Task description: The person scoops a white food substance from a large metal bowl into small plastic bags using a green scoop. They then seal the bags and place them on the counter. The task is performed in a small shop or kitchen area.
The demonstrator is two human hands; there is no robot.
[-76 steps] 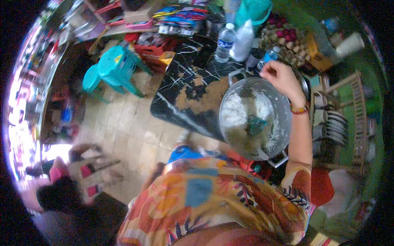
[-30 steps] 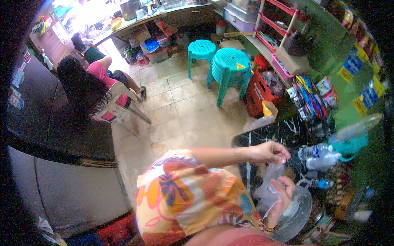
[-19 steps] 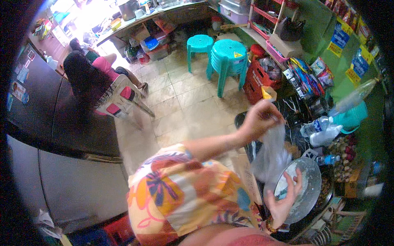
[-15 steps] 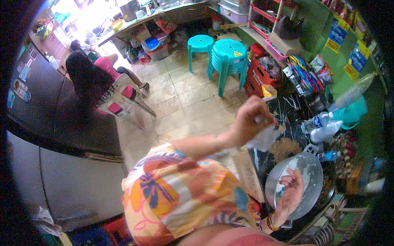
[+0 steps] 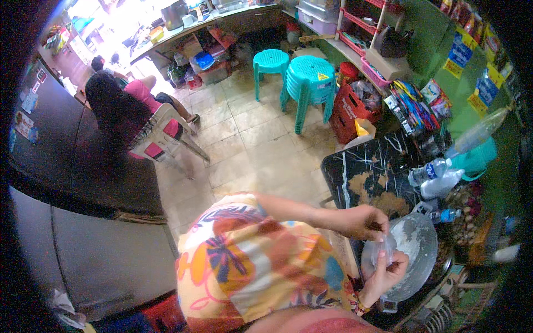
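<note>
A thin clear plastic bag [image 5: 383,251] is stretched between my two hands over the near side of a large grey metal pot [image 5: 428,244]. My left hand [image 5: 366,222] pinches its upper end, fingers curled together. Lower down, my right hand [image 5: 384,272] holds the other end between thumb and fingers. White powder [image 5: 410,241] coats the inside of the pot. Beside the pot, brown powder [image 5: 388,204] lies in patches on a black marble-patterned tabletop [image 5: 336,169]. Whether the bag contains anything, I cannot tell.
Plastic bottles [image 5: 428,172] and a teal container [image 5: 478,158] stand beyond the pot. Stacked teal stools [image 5: 310,77] and a red crate [image 5: 351,108] are farther off. At the left, a person [image 5: 111,108] sits on a white chair [image 5: 166,125] near a dark refrigerator [image 5: 111,172].
My left hand came down from above the table toward the pot, carrying the plastic bag. My right hand, spread over the pot before, has closed on the bag.
</note>
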